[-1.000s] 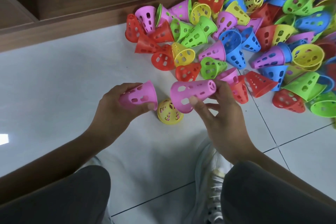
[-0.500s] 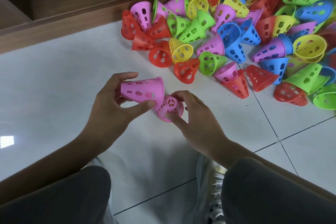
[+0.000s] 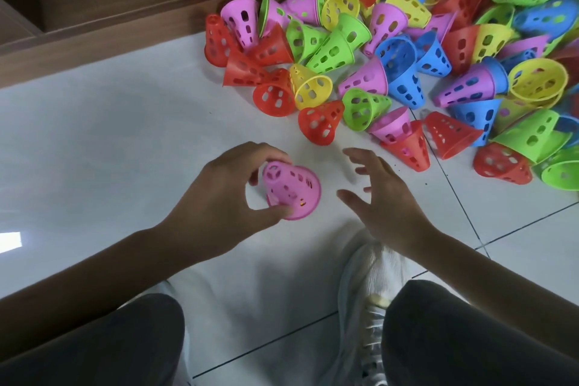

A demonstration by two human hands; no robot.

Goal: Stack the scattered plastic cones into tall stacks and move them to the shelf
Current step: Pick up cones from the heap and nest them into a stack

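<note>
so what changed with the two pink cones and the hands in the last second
The right hand slid its pink perforated plastic cone onto the left hand's cone, then let go and now hangs open. The left hand grips the nested pink cones. The yellow cone seen earlier is out of sight. The scattered pile of coloured cones is unchanged.

Cone pile (image 3: 470,50) cut off rightward.

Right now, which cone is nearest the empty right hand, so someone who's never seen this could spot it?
Start at the colourful pile of cones along the wooden shelf base. At its near edge, just beyond the open right hand, a red cone lies on the white floor. Unlike neighbouring reds, a pink cone is nested in its mouth.
</note>
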